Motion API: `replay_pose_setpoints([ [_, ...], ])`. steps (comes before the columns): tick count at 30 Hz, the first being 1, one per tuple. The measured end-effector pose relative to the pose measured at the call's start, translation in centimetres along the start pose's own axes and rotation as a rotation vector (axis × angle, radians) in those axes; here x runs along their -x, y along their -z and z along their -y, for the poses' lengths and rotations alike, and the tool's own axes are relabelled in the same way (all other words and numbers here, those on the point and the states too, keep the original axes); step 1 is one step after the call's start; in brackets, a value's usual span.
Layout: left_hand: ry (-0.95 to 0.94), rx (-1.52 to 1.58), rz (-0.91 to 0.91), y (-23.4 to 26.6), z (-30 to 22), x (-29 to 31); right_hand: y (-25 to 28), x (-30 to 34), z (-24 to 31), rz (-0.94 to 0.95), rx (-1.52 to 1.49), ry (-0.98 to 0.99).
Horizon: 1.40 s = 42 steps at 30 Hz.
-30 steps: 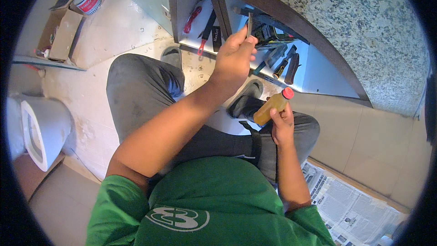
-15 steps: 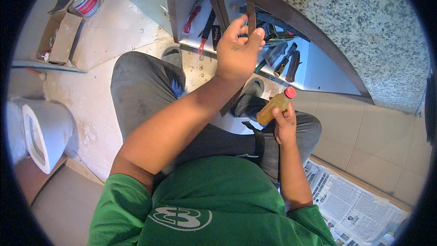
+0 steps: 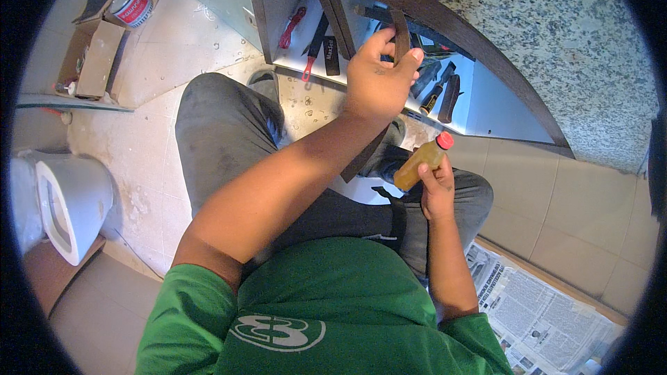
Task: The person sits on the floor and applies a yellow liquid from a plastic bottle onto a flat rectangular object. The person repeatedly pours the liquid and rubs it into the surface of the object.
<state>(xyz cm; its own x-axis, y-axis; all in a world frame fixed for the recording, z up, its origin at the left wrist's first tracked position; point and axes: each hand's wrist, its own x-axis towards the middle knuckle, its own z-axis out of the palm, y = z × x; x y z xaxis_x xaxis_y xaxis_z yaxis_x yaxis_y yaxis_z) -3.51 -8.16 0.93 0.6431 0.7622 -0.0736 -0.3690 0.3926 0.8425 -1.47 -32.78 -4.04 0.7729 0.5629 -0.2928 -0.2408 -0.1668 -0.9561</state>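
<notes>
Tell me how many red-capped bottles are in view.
1: the red-capped bottle of yellowish liquid, held in the right hand. Others may be hidden inside the cabinet, behind the left hand.

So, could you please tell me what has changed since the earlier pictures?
The left hand has moved to the right, and the long, flat, dark-brown strip it holds has turned from nearly edge-on to show its broad face. Nothing was picked up or let go. The right hand still holds the yellowish bottle with a red cap, much as before.
</notes>
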Motion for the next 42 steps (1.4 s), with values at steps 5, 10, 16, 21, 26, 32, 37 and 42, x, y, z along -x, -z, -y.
replay_pose_setpoints([
  [5,0.031,-0.051,0.027,-0.1,1.0,-0.4,0.4,0.0,-0.4,-0.015,-0.001,0.012],
  [10,0.096,-0.034,0.084,0.5,1.1,-0.4,-0.1,0.1,0.0,-0.031,-0.024,0.019],
  [16,0.177,0.172,0.088,1.7,-1.4,-0.4,-0.6,0.1,0.3,-0.035,-0.039,0.023],
  [21,0.217,0.251,0.160,2.2,-3.6,-1.1,-0.7,-0.1,0.4,-0.024,-0.014,0.029],
  [26,0.262,0.321,0.288,2.4,-3.4,-1.8,-0.2,-0.1,0.0,-0.010,-0.019,0.024],
  [32,0.261,0.248,0.367,1.0,-2.4,-1.5,-0.3,0.0,0.2,-0.031,-0.004,0.015],
  [37,0.267,0.212,0.432,0.3,-1.6,-1.8,-0.2,0.2,0.2,-0.050,0.004,0.014],
  [42,0.284,0.212,0.429,-0.4,-0.9,-2.1,0.4,0.3,-0.3,-0.052,-0.008,0.022],
])
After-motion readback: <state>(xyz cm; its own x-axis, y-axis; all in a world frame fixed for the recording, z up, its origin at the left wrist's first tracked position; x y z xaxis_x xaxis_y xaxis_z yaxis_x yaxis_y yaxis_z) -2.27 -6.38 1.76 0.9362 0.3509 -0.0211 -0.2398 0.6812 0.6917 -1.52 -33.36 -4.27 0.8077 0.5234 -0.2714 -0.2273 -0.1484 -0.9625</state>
